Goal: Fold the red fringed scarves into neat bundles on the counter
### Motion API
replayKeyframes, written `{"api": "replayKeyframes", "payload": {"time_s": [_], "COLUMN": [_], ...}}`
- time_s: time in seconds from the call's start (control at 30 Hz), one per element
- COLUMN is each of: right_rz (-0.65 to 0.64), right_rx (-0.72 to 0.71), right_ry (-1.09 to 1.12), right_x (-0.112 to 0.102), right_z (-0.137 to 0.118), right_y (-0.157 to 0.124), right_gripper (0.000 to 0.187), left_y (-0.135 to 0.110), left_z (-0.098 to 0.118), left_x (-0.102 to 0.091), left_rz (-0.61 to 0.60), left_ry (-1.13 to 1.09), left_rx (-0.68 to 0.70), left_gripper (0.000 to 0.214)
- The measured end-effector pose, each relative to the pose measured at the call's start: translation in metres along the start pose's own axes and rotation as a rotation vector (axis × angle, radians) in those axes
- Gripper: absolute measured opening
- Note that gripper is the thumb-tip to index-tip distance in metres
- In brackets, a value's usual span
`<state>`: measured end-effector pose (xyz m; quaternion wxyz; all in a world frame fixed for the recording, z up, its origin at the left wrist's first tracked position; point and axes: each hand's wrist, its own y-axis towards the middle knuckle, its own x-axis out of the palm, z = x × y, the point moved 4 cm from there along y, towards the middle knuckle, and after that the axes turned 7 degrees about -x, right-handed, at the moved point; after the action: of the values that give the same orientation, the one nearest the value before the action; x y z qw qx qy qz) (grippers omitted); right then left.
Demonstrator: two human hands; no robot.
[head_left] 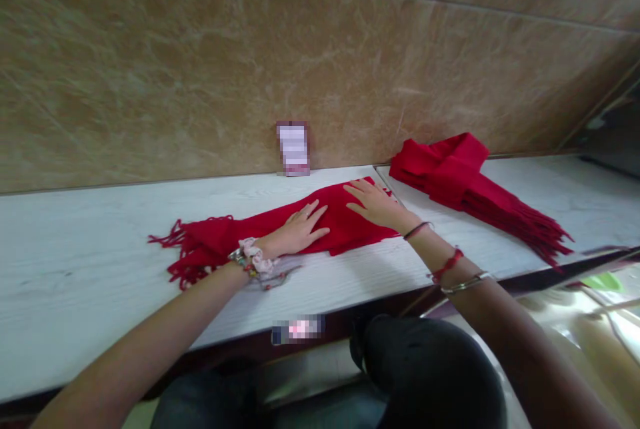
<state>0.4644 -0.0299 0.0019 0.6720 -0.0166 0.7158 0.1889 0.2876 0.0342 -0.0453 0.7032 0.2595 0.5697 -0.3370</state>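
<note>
Two hands (295, 230) (376, 204) on one scarf (341, 224); one red bundle (446, 170).

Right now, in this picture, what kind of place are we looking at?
It looks like an indoor room, perhaps a home or small shop; I can't tell which. The clues are the brown marbled tile wall, the long white wood-grain counter and the red fringed cloth lying on it.

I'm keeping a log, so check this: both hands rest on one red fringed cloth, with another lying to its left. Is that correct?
Not quite: the head view shows the other red cloth lying to the right. The left hand and right hand rest on one red fringed cloth.
</note>
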Motion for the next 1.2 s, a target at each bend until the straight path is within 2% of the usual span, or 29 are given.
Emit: {"api": "replayKeyframes", "payload": {"time_s": [0.13,0.3,0.43,0.6,0.67,0.77,0.83,0.97,1.07,1.13,1.2], "right_rz": [-0.124,-0.186,-0.211,-0.069,-0.099,-0.141,-0.140,-0.122,0.026,0.114,0.105], "right_rx": [0.046,0.179,0.224,0.262,0.263,0.281,0.325,0.433,0.401,0.291,0.120], "right_ry": [-0.062,-0.105,-0.109,-0.154,-0.145,-0.154,-0.190,-0.230,-0.257,-0.218,-0.134], "right_x": [0.030,0.032,0.023,0.015,0.019,0.025,0.026,0.023,0.012,0.007,0.010], "right_z": [-0.012,-0.017,-0.026,-0.029,-0.024,-0.007,0.008,0.026,0.011,-0.016,-0.047], "right_y": [-0.001,-0.018,-0.023,-0.009,-0.004,-0.003,-0.007,-0.015,-0.009,-0.001,0.008], "right_gripper": [0.048,0.050,0.051,0.052,0.050,0.047,0.047,0.046,0.045,0.046,0.048], "left_y": [-0.015,-0.015,-0.025,-0.037,-0.037,-0.036,-0.035,-0.036,-0.037,-0.036,-0.035], "left_z": [-0.021,-0.033,-0.023,-0.003,0.001,0.002,0.002,0.002,-0.006,-0.019,-0.039], "left_x": [0.001,-0.007,-0.011,-0.016,-0.014,-0.004,0.001,0.001,-0.008,-0.020,-0.034], "left_rz": [0.034,-0.029,-0.039,0.096,0.066,-0.106,-0.176,-0.179,-0.148,-0.061,0.067], "left_ry": [0.105,0.163,0.185,0.176,0.139,0.093,0.085,0.081,0.084,0.096,0.133], "left_rx": [0.119,0.148,0.142,0.148,0.134,0.054,0.026,0.067,0.117,0.100,0.049], "left_gripper": [0.061,0.053,0.050,0.055,0.060,0.067,0.069,0.073,0.071,0.065,0.056]}}
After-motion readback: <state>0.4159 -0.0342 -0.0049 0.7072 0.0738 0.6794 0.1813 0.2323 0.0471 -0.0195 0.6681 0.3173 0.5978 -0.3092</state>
